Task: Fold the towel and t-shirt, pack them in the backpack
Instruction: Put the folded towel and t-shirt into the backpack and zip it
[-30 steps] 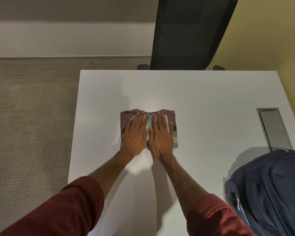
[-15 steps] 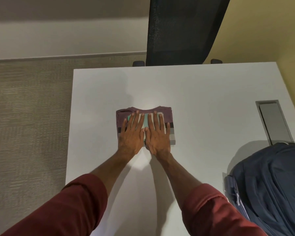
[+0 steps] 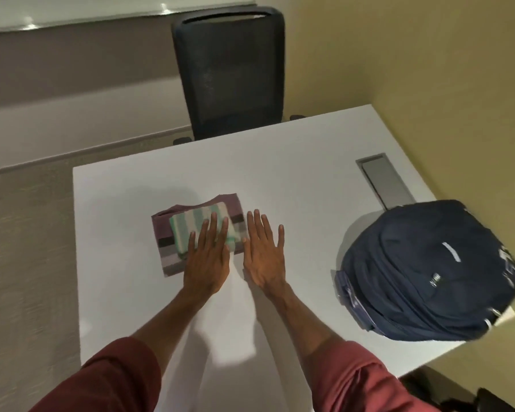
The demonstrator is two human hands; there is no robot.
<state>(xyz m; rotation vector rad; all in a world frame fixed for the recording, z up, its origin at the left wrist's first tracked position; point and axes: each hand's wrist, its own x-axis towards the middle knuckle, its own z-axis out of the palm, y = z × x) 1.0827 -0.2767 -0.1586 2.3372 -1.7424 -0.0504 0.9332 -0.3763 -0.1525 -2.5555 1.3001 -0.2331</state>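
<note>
A folded purple striped t-shirt (image 3: 166,239) lies on the white table (image 3: 295,179), with a folded green-and-white striped towel (image 3: 191,224) stacked on top. My left hand (image 3: 207,260) lies flat, fingers spread, on the near right part of the stack. My right hand (image 3: 263,254) is flat and open on the bare table just right of the stack, holding nothing. A dark blue backpack (image 3: 428,269) lies at the table's right edge, about a hand's length from my right hand; its opening is not visible.
A black mesh office chair (image 3: 231,69) stands behind the table's far edge. A grey cable hatch (image 3: 384,179) is set into the table at the far right, just beyond the backpack. Carpet lies left of the table.
The view has swung right and back, showing the whole backpack. My right hand has slid off the stack onto the table to its right. My left hand stays on the stack.
</note>
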